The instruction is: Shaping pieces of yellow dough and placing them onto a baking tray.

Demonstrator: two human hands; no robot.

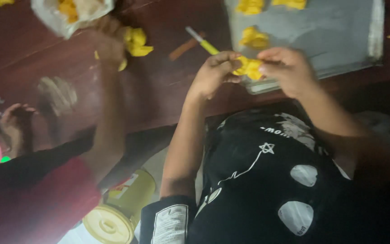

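Note:
My left hand [214,72] and my right hand [286,68] pinch a crumpled yellow lump [249,68] between their fingertips, just above the near edge of a grey tray [339,40]. Several more yellow lumps lie on the tray, one [253,38] right behind my hands. A thin tool with a yellow handle [202,41] lies on the dark wooden table [159,86], just beyond my left hand.
To the left, another person's hand [109,43] grips a yellow lump [136,41] near a plastic bag [71,16] of yellow pieces; their sleeve is red. A brown stick [183,47] lies on the table. A yellow lidded can [118,212] stands below the table edge.

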